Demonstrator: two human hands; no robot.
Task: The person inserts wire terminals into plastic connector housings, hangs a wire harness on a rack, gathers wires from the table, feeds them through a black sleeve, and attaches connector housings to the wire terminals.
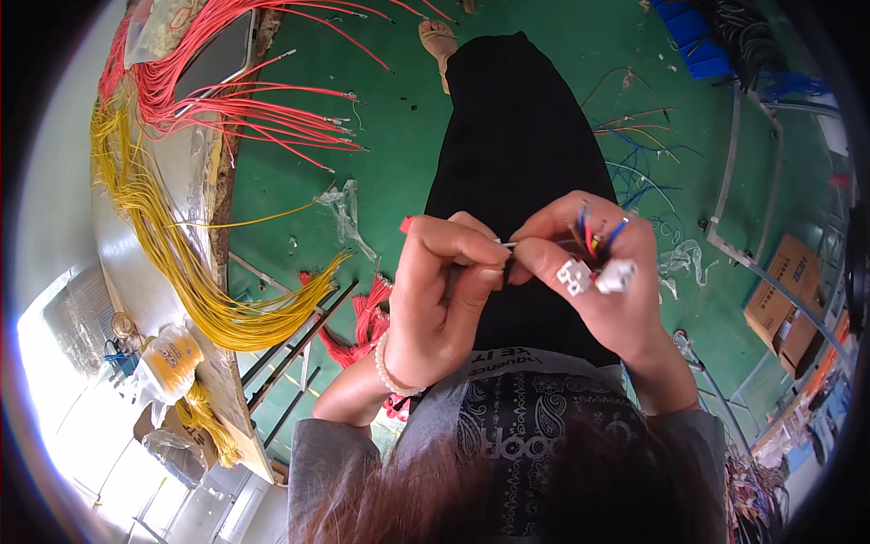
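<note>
My left hand, with a beaded bracelet at its wrist, and my right hand meet in front of my lap. Between their pinched fingertips runs a thin whitish wire; its ends are hidden by the fingers. My right hand also keeps a white plastic connector and a second white connector against its thumb side. Short blue, red and yellow wires stick up beside them. A small red piece shows behind my left hand; whether I hold it cannot be made out.
At left, red wires with metal ends and yellow wires hang over a bench edge. Red bundles hang by a metal frame below. Wire scraps lie on the green floor. A cardboard box and blue bin are at right.
</note>
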